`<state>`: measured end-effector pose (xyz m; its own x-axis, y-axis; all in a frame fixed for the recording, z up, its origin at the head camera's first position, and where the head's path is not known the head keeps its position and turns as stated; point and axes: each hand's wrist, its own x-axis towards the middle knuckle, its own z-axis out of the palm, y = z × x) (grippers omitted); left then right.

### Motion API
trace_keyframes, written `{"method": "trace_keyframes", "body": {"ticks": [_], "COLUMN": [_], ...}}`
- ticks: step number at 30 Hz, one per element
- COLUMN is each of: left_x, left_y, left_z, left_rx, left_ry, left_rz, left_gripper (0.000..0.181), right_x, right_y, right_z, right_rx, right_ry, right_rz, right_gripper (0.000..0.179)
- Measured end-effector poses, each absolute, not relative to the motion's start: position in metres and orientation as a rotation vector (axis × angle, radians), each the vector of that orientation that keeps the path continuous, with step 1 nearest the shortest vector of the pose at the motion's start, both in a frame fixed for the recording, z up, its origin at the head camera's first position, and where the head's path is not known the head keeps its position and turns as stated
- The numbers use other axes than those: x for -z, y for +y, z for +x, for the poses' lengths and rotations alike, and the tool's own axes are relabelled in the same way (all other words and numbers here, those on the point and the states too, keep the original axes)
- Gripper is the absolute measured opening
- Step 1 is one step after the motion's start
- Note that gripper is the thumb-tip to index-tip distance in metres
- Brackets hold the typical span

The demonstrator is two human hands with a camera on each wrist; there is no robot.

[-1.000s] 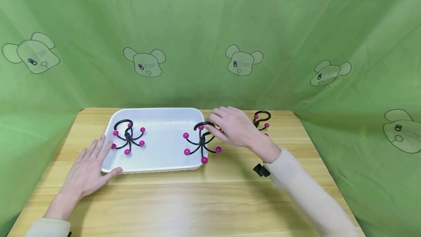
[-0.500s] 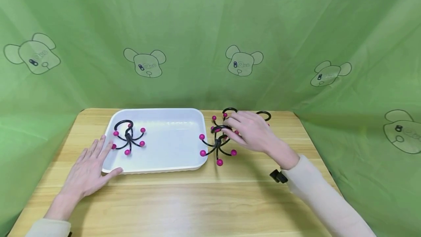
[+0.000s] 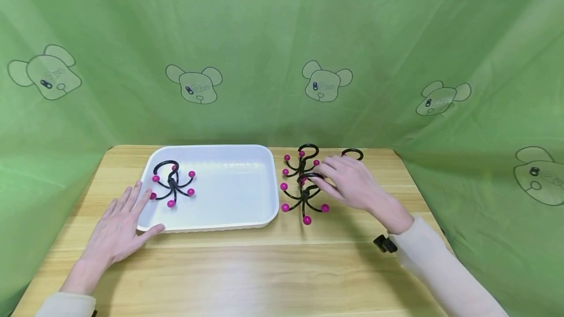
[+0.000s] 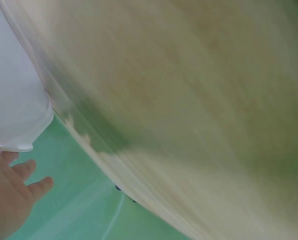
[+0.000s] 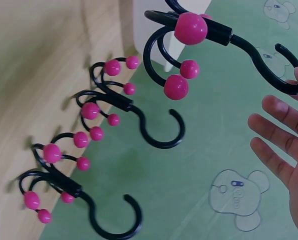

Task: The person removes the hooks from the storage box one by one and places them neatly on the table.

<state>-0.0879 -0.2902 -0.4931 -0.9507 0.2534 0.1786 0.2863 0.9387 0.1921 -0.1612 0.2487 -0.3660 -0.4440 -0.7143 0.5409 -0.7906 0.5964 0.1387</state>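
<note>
My right hand point(image 3: 352, 182) pinches the curved top of a black hanging hook point(image 3: 305, 194) between thumb and fingers. Several curved arms with pink ball tips spread from the hook's stem. It hangs upright just right of the white tray point(image 3: 233, 194), its shadow falling on the table below. In the right wrist view, thumb and forefinger meet at the crook of this hook, while the other fingers extend loosely. My left hand point(image 3: 115, 234) lies with fingers spread at the tray's left edge, thumb by the front corner. Inside the tray, toward the left, stands a matching hook point(image 3: 172, 183).
Behind the held hook, another matching hook point(image 3: 302, 165) stands on the wooden table point(image 3: 246, 278). One more hook point(image 5: 61, 180) is farther right, partly hidden by my right hand in the head view. A green cloth point(image 3: 264, 23) rises behind and beside the table.
My right hand has carried the held hook rightward and slightly toward me, from over the tray's right rim to beside it. The left hand and the hook in the tray stay put.
</note>
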Motion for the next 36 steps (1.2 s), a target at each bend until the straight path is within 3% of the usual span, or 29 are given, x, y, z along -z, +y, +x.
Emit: {"method": "trace_keyframes", "body": {"ticks": [8,21,30,36], "left_x": [0.493,0.494,0.493,0.494], "left_y": [-0.290,-0.290,-0.290,-0.290], "left_z": [-0.088,-0.089,-0.089,-0.088], "left_rx": [0.332,0.338,0.338,0.334], "left_ry": [-2.944,-2.946,-2.943,-2.942], "left_rz": [-0.408,-0.410,-0.402,-0.401], "left_gripper": [0.102,0.103,0.102,0.102], "right_x": [0.385,0.418,0.429,0.434], "right_y": [0.258,0.270,0.271,0.273], "right_z": [-0.160,-0.158,-0.161,-0.163], "right_rx": [-0.172,-0.147,-0.165,-0.172], "right_ry": [-2.322,-2.367,-2.352,-2.354], "right_rz": [1.170,1.179,1.197,1.191], "right_gripper": [0.046,0.024,0.034,0.030]}}
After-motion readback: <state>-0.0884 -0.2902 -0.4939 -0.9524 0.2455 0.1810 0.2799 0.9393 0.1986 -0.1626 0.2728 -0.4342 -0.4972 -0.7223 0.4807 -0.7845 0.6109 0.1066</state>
